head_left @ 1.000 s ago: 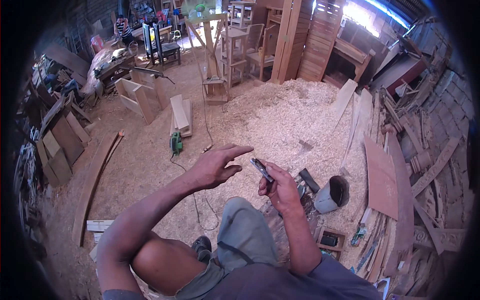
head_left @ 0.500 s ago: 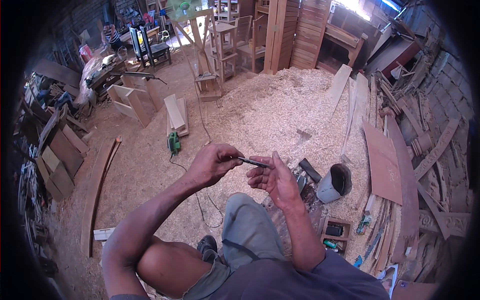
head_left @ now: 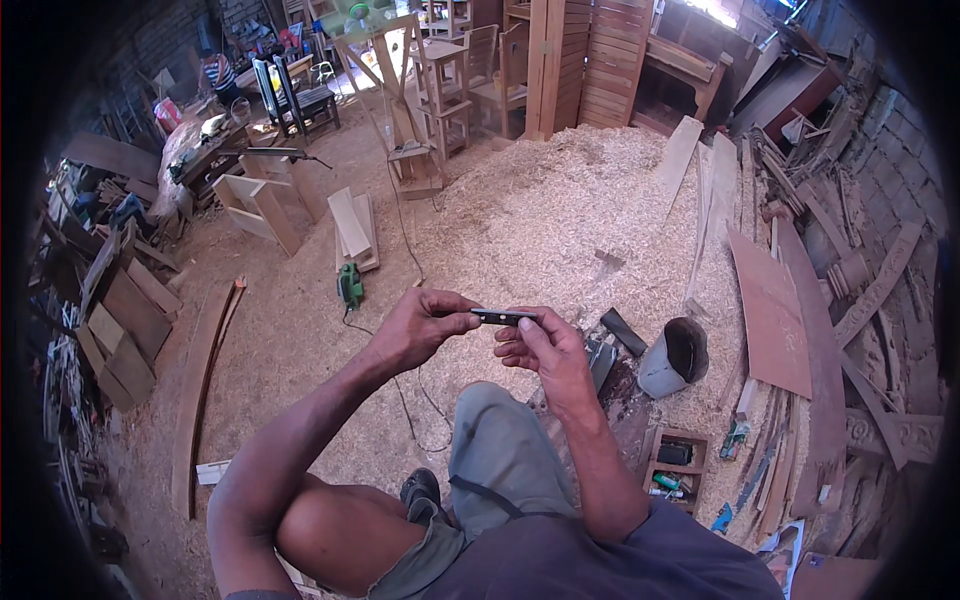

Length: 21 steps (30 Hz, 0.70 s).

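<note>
A small dark flat bar [head_left: 500, 316] with light round spots along it, perhaps holes, spans the gap between my two hands in front of my knee. My left hand [head_left: 428, 325] pinches its left end between thumb and fingers. On the other end, my right hand [head_left: 553, 355] grips it with the thumb on top, its lower fingers curled beneath. The bar lies almost level, its broad face turned up toward me. What exact part it is does not show.
A green power planer [head_left: 349, 287] with a cord lies on the floor beyond my left hand. To my right are a grey bucket [head_left: 672, 358], a dark block [head_left: 623, 332] and a wooden box [head_left: 674, 470] of small items. Wood shavings [head_left: 560, 220] cover the floor ahead; boards [head_left: 352, 228] lie there too.
The bar has turned from tilted and nearly edge-on to level, showing its spotted face. My right thumb has come down from raised onto the bar's end.
</note>
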Each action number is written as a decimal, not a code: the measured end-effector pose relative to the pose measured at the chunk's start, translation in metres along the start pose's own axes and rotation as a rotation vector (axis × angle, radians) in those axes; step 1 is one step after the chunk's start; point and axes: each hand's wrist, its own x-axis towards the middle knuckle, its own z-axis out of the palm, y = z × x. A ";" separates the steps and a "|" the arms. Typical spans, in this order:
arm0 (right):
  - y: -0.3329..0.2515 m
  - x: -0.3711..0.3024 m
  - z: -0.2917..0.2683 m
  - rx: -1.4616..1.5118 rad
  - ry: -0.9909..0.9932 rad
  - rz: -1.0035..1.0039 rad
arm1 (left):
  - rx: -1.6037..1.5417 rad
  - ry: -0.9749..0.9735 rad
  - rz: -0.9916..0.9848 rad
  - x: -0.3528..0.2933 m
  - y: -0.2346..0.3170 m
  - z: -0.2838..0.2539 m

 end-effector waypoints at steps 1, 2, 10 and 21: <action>0.001 0.000 0.000 0.008 0.015 0.014 | -0.046 -0.003 0.009 0.000 -0.002 0.001; 0.002 0.001 0.000 0.016 0.029 0.028 | -0.043 -0.005 0.008 0.001 -0.004 0.001; 0.006 0.001 0.001 0.091 0.030 0.047 | -0.293 -0.054 -0.082 -0.001 0.003 0.001; 0.003 -0.004 0.005 0.154 0.021 0.068 | -0.397 -0.080 -0.106 -0.003 0.008 0.002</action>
